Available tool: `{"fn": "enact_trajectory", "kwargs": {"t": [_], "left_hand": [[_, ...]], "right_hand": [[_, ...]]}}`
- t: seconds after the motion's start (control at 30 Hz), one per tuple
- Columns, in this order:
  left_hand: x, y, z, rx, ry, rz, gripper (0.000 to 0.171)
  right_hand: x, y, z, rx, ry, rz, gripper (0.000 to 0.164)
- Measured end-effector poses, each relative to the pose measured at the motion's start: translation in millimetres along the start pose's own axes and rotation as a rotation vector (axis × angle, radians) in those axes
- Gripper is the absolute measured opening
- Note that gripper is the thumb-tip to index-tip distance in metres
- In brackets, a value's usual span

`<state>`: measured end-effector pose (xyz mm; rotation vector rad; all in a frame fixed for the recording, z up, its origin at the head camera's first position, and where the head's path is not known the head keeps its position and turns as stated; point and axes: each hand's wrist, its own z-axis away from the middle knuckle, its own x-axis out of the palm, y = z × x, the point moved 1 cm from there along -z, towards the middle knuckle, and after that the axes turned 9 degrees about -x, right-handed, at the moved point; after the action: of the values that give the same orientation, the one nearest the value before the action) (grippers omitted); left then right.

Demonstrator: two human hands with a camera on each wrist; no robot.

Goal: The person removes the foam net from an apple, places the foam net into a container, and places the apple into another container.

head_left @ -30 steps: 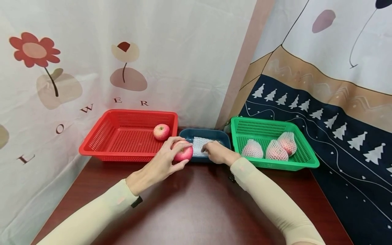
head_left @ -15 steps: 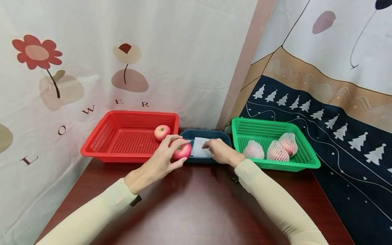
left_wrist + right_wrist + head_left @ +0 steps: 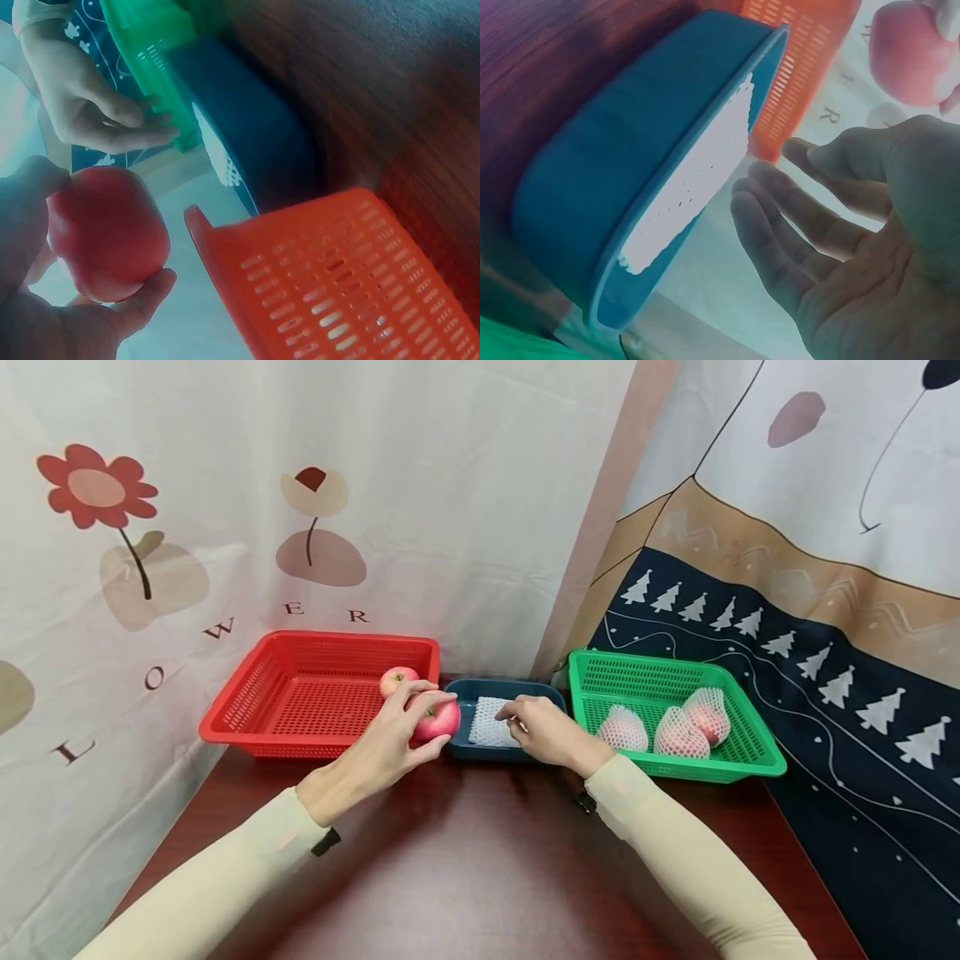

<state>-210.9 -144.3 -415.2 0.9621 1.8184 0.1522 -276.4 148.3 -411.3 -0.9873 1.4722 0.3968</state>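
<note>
My left hand (image 3: 378, 745) grips a red apple (image 3: 441, 721) between thumb and fingers, above the near right corner of the red basket (image 3: 262, 747). The left wrist view shows this apple (image 3: 109, 229) held from its sides. My right hand (image 3: 551, 733) hovers over the dark blue tray (image 3: 551, 692), where white foam fruit nets (image 3: 486, 723) lie flat. Its fingers are loosely bent with nothing between them, and in the right wrist view the fingertips (image 3: 746, 202) stay apart from the nets. A second apple (image 3: 397, 677) sits in the red basket, partly hidden by the left hand.
Several apples in foam nets (image 3: 681, 733) lie in the green basket (image 3: 757, 727) at the right. Both baskets and the tray stand in a row at the back of the brown table (image 3: 480, 860). A printed curtain (image 3: 465, 510) hangs behind them.
My left hand has moved slightly left with the apple, away from the tray. My right hand has drawn back a little to the right from the foam nets.
</note>
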Motion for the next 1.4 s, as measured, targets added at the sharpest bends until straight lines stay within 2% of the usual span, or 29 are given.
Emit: {"fn": "enact_trajectory", "kwargs": {"t": [0.2, 0.33, 0.57, 0.9, 1.4], "left_hand": [[-8.4, -5.2, -1.8, -0.008, 0.003, -0.007, 0.074], [-12.9, -9.4, -3.2, -0.008, 0.015, -0.009, 0.071], [-23.2, -15.8, -6.4, -0.079, -0.017, -0.004, 0.069], [-39.5, -28.1, -14.7, -0.172, -0.043, -0.049, 0.069], [-59.9, -55.8, -23.4, -0.301, -0.094, -0.110, 0.066]], "right_hand": [[-8.9, -3.8, 8.3, -0.004, 0.030, 0.010, 0.027], [-12.8, -4.0, 13.3, -0.003, 0.046, 0.020, 0.027], [-20.6, -5.8, 21.5, 0.006, 0.059, 0.025, 0.027], [-31.5, -3.7, 32.7, 0.005, 0.093, 0.042, 0.027], [-42.9, 6.7, 40.2, 0.017, 0.104, 0.091, 0.028]]}}
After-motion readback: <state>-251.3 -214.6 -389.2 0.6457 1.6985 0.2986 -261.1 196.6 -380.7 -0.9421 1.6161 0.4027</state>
